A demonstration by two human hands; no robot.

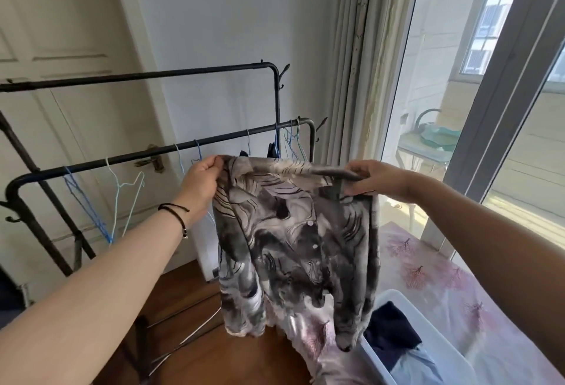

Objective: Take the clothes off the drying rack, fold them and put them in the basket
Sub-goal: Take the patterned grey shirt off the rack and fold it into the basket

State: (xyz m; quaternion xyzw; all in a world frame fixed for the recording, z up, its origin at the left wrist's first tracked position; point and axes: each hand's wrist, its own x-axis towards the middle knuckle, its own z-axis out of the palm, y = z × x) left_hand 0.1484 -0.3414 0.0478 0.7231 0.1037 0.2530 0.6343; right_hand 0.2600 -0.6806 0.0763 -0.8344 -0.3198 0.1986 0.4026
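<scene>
1. The rack (146,157) stood at the left, its front rail running from 8 o'clock up to 2 o'clock, with bare wire hangers (122,189) on it and a little dark clothing far along near 1 o'clock.
2. The left hand (200,186) pinched the shirt (293,238) at its left shoulder; that grip was narrow, thumb and fingers closed on the cloth.
3. The shirt hung between the two hands, clear of the rail, its shoulder line lying 9 to 3 o'clock and its long axis dropping to 6 o'clock.
4. A dark hanger (336,180) sat inside the collar; its neck lay just at the right hand.
5. The right hand (371,181) curled round that hanger, so it was the nearer one for drawing the hanger out toward 3 o'clock, I judged.
6. The basket (428,338) lay on the bed (464,287) at 5 o'clock from the shirt, just beside its hem, already holding dark and pale clothes.
</scene>
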